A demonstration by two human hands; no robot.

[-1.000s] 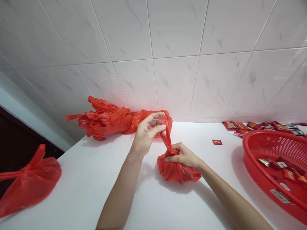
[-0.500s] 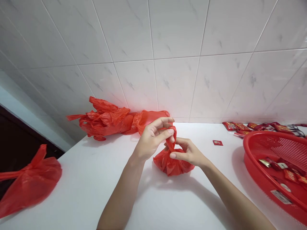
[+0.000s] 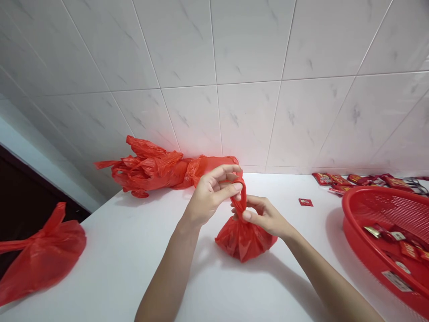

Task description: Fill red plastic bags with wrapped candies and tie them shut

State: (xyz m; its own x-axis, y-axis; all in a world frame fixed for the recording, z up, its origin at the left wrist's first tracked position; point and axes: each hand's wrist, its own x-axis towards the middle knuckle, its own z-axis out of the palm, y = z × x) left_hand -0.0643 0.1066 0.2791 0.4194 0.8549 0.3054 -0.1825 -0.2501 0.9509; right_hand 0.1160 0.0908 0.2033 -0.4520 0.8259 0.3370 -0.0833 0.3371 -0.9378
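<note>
A small, filled red plastic bag (image 3: 246, 241) is in front of me on the white table, its top gathered into a twisted loop. With thumb and fingers, my left hand (image 3: 214, 192) pinches the upper part of that loop. Lower down, my right hand (image 3: 266, 214) grips the bag's neck, thumb at the front and fingers partly hidden behind it. The bag's contents cannot be made out through the plastic.
A bundle of red plastic bags (image 3: 161, 170) lies against the tiled wall. Another tied red bag (image 3: 50, 250) sits at the left edge. On the right stands a red basket (image 3: 355, 223) holding small packets. A single red packet (image 3: 305, 202) and several more packets (image 3: 335, 180) lie nearby.
The bag's body hangs lower and looks fuller below my right hand, its neck drawn longer. My right hand has shifted slightly right on the neck; my left hand keeps its pinch.
</note>
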